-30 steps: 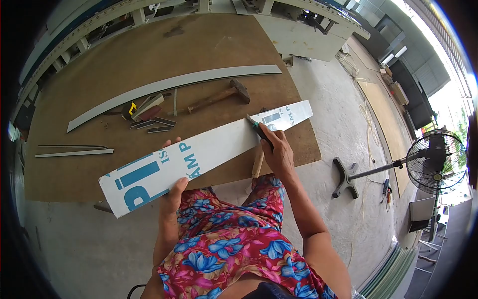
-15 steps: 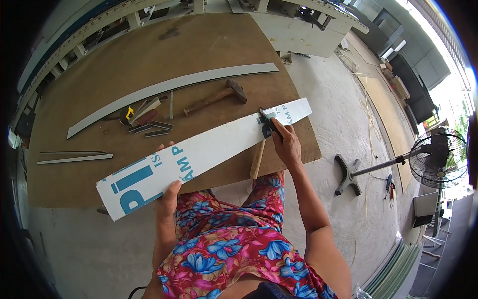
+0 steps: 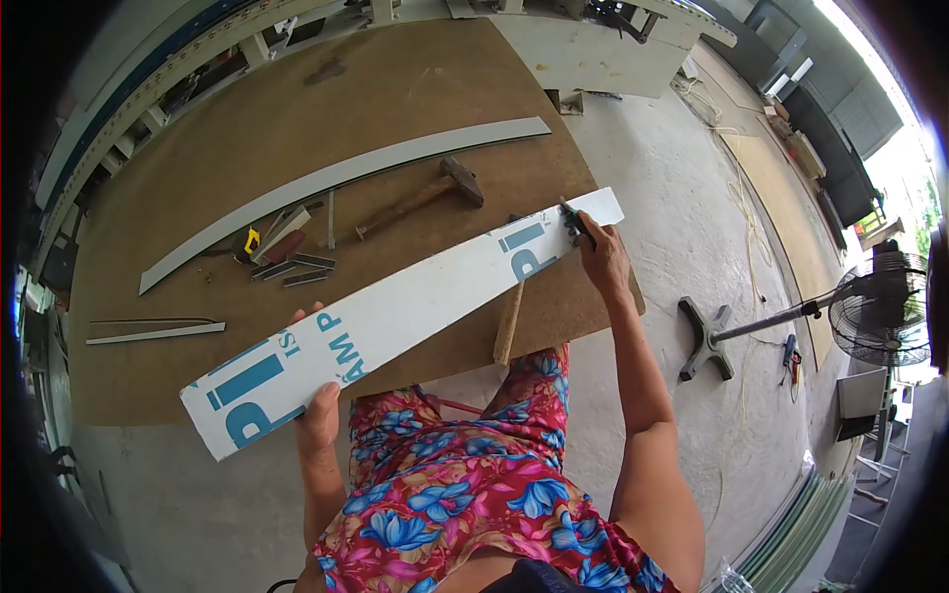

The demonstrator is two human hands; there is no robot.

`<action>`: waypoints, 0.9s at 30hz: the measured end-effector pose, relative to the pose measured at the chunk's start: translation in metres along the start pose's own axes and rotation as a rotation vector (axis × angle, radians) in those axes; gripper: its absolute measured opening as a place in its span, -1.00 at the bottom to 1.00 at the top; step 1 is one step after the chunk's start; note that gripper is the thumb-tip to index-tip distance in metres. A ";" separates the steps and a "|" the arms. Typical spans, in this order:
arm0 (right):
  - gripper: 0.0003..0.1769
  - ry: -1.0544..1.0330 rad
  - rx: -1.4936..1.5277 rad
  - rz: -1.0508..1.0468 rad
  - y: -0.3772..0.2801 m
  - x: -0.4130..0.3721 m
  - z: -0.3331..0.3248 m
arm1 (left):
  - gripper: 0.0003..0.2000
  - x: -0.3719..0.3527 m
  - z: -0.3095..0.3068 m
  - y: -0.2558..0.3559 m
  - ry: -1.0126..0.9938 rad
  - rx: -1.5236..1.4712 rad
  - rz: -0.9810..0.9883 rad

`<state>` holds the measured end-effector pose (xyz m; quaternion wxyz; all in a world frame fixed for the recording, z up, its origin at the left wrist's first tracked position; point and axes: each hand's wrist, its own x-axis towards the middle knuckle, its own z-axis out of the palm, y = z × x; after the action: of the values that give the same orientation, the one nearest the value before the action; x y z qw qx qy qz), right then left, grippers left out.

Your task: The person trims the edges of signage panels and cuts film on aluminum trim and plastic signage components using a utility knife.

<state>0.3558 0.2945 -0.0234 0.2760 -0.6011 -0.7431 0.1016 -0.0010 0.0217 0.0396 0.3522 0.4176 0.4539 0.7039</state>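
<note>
A long white board (image 3: 425, 306) with blue printed lettering lies slantwise over the near part of the table. Wrapped around its lower left part is my left hand (image 3: 318, 410), thumb on the near edge and fingertips showing past the far edge. Toward the board's right end, my right hand (image 3: 605, 259) is closed on a small dark hand tool (image 3: 573, 219), whose tip rests on the printed face. The tool's exact kind is hard to make out. From under the board a wooden handle (image 3: 508, 326) sticks out; its head is mostly hidden.
On the brown tabletop (image 3: 415, 74) lie a hammer (image 3: 425, 196), a long curved-looking strip (image 3: 346, 178), a yellow-and-black tape measure (image 3: 249, 243), several short dark pieces (image 3: 308, 269) and thin strips (image 3: 158, 334). To the right stands a fan (image 3: 875, 306) on a cross-shaped base (image 3: 707, 341).
My right hand has slid the dark tool rightward along the board, uncovering lettering behind it. The board's left end has dipped slightly toward me, with my left hand still around it.
</note>
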 end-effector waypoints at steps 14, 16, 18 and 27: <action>-0.55 0.440 0.544 0.484 0.118 0.070 -0.019 | -0.16 -0.006 0.003 0.001 0.074 -0.189 -0.041; -0.57 0.356 0.724 0.446 0.110 0.047 -0.008 | -0.27 -0.007 0.011 0.001 0.154 -0.357 -0.003; -0.63 0.291 0.872 0.410 0.095 0.018 -0.005 | -0.35 -0.009 -0.010 -0.018 0.129 -0.523 -0.114; -0.61 0.271 0.760 0.113 -0.022 -0.071 -0.037 | -0.45 0.017 -0.055 -0.006 0.057 -0.680 -0.091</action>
<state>0.3661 0.2150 -0.0029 0.5680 -0.5039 -0.5753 0.3041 -0.0565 0.0195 0.0255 0.4895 0.2356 0.2210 0.8100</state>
